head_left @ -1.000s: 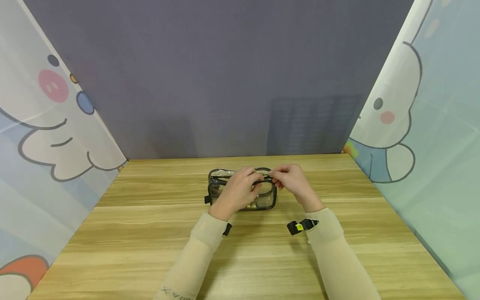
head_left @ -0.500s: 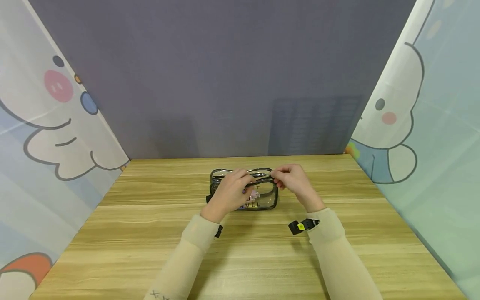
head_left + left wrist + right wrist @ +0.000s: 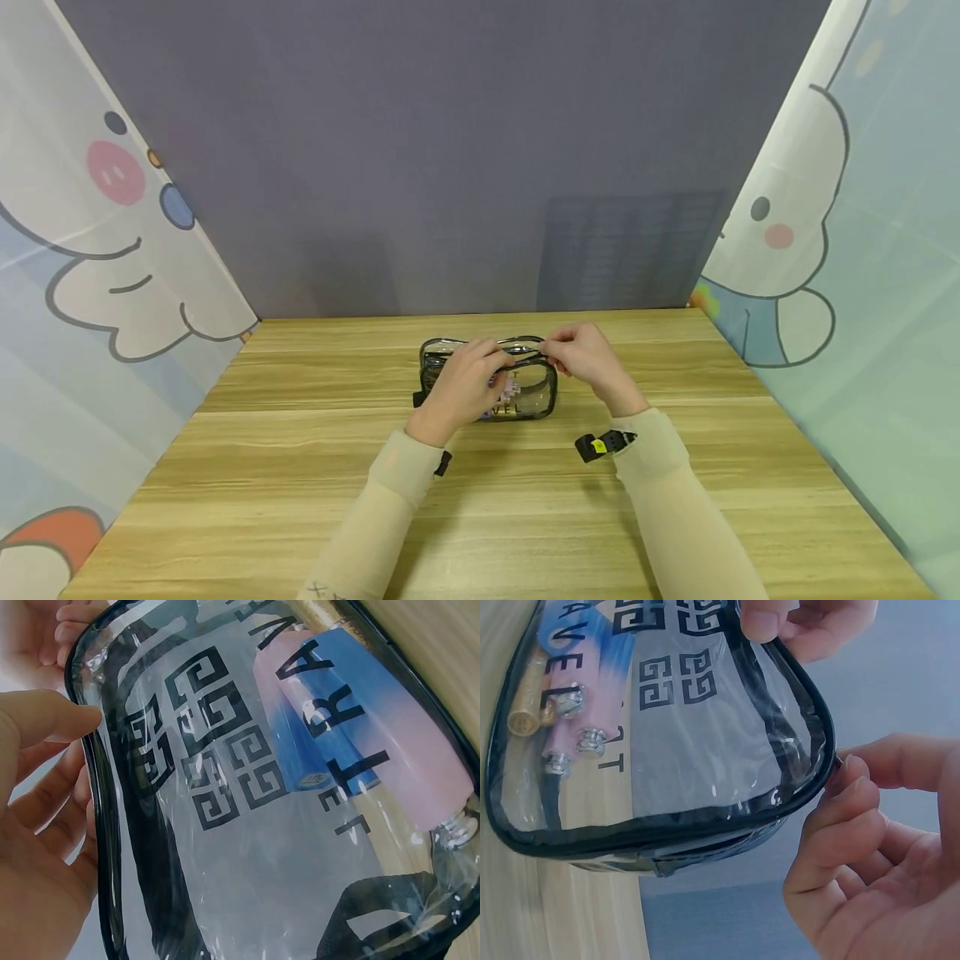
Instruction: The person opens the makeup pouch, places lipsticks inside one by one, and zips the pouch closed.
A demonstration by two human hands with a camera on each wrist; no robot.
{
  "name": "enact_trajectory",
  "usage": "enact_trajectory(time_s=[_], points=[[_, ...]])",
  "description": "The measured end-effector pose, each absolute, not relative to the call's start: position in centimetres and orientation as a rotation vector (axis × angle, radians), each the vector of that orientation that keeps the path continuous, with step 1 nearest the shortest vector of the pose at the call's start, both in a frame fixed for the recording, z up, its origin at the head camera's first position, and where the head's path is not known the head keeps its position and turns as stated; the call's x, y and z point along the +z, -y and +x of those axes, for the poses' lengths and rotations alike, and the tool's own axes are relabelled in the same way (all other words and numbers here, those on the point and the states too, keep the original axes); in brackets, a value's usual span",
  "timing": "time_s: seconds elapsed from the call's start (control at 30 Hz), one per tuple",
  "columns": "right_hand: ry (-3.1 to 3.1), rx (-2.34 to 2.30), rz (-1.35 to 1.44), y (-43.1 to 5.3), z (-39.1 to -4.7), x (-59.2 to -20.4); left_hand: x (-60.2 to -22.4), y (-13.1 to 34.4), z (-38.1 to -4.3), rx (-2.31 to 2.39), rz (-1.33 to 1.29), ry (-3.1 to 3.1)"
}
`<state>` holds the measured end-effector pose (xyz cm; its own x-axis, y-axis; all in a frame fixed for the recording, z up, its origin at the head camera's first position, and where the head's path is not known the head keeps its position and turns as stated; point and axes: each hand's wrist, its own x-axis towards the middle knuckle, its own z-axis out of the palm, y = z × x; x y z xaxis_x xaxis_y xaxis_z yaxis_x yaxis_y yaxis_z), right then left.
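Observation:
A clear toiletry bag with black piping stands on the table. Dark "TRAVEL" lettering and a square key pattern mark its front. Through its wall show pink-and-blue tubes and a gold-capped tube. My left hand pinches the bag's top edge left of its middle, the thumb on the front and the fingers behind. At the top right corner, my right hand pinches a tiny dark tip, apparently the zipper pull, between thumb and forefinger; most of it is hidden.
The wood-grain table extends around the bag. A grey panel rises along the back edge, and cartoon-printed curtains flank both sides. A black strap with a yellow mark is on the right wrist.
Since one second ago, my left hand has slid a little left along the top edge, uncovering more lettering and the pink contents. My right hand stays at the corner, nearly still.

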<state>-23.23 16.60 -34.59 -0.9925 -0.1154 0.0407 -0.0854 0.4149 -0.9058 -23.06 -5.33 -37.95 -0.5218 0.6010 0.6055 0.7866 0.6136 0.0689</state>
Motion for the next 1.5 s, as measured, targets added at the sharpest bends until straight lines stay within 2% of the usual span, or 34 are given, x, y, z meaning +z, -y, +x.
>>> enact_trajectory(time_s=[0.77, 1.13, 1.5], points=[[-2.731, -1.397, -0.251, -14.9, -23.5, -33.0, -38.0, 5.4, -23.2, -0.474, -1.139, 2.27], [-2.622, -1.599, -0.119, -15.5, -23.7, -33.2, -37.9, 5.5, -23.2, -0.478, -1.138, 2.278], [-2.62, -1.554, -0.144, -14.7, -23.7, -32.8, -37.9, 5.5, -23.3, -0.472, -1.155, 2.276]])
